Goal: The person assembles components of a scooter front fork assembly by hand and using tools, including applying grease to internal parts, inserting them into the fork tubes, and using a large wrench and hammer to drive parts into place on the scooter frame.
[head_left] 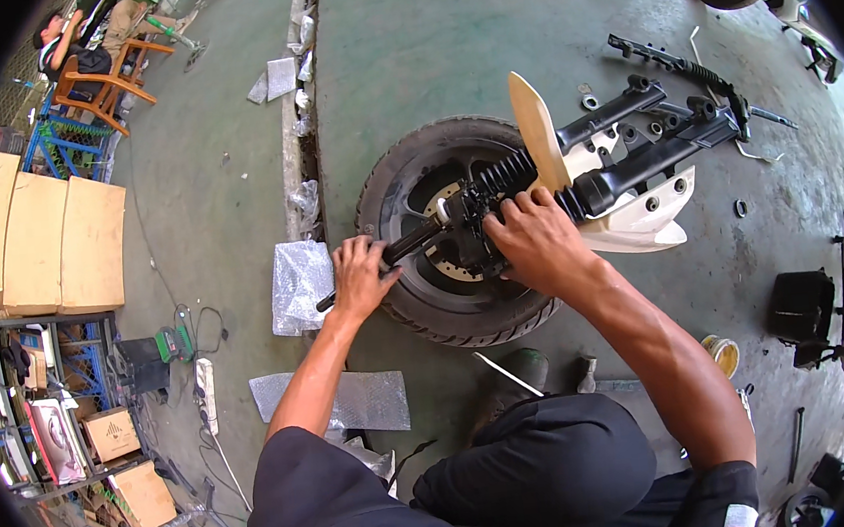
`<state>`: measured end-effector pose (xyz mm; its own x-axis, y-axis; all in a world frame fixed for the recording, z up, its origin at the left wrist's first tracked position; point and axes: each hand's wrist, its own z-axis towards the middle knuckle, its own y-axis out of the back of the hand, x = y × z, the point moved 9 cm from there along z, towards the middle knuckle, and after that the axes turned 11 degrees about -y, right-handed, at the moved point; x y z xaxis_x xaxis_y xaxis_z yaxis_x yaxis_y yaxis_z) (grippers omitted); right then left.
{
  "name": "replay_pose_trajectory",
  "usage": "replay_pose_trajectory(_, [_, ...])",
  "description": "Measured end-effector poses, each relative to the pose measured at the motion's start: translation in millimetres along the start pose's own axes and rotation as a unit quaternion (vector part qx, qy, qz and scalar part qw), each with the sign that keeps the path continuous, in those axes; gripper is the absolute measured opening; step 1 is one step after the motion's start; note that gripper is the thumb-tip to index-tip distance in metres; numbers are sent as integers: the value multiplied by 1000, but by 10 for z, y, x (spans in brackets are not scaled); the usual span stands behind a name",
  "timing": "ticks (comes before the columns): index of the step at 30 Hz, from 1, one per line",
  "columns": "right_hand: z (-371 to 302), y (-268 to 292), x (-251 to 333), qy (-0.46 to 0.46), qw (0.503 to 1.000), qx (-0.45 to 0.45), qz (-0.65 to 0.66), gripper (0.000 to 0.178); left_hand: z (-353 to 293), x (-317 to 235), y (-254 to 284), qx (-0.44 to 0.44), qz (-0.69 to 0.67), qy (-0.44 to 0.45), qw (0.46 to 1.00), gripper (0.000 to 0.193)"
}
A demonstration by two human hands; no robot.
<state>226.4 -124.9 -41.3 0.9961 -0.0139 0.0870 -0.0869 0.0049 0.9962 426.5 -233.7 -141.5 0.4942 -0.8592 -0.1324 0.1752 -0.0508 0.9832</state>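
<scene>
A black motorcycle front fork [635, 175] lies across a wheel [388, 216] that rests flat on the floor. A white fender [537, 128] is fixed between the fork legs. My left hand [358, 277] is closed around the black steering stem [420, 237], near its end at the left. Closed over the fork clamp [469, 221] beside the rubber bellows, my right hand [541, 243] hides part of it. The wheel's brake disc [442, 262] shows partly beneath the clamp.
Bubble wrap [302, 289] lies left of the wheel. Loose rings and a long black metal part [659, 50] lie at the far right. Cardboard boxes [64, 240] stand above a shelf at the left. A person [62, 44] is near a wooden chair [119, 74] at the far left.
</scene>
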Motion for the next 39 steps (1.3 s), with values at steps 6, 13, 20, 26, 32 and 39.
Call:
replay_pose_trajectory(6, [-16, 14, -137, -6, 999, 26, 29, 56, -274, 268, -44, 31, -22, -43, 998, 55])
replay_pose_trajectory(13, [-89, 137, -217, 10, 998, 29, 55, 56, -326, 130, 134, 2, -70, -79, 994, 52])
replay_pose_trajectory(20, [-346, 204, -701, -9, 998, 41, 42, 58, -1036, 507, 197, 52, -15, -12, 998, 49])
replay_pose_trajectory(26, [-107, 194, -546, -24, 998, -10, 59, 57, -3165, 2612, 686, 3, -30, 406, 914, 49])
replay_pose_trajectory(32, [-126, -172, -594, -114, 993, -31, -18, 58, -1425, 1345, 723, -168, -245, 200, 934, 47])
replay_pose_trajectory(39, [-137, -180, -405, -99, 991, -88, -5, 30, 527, -725, 861, 15, -310, -68, 948, 38])
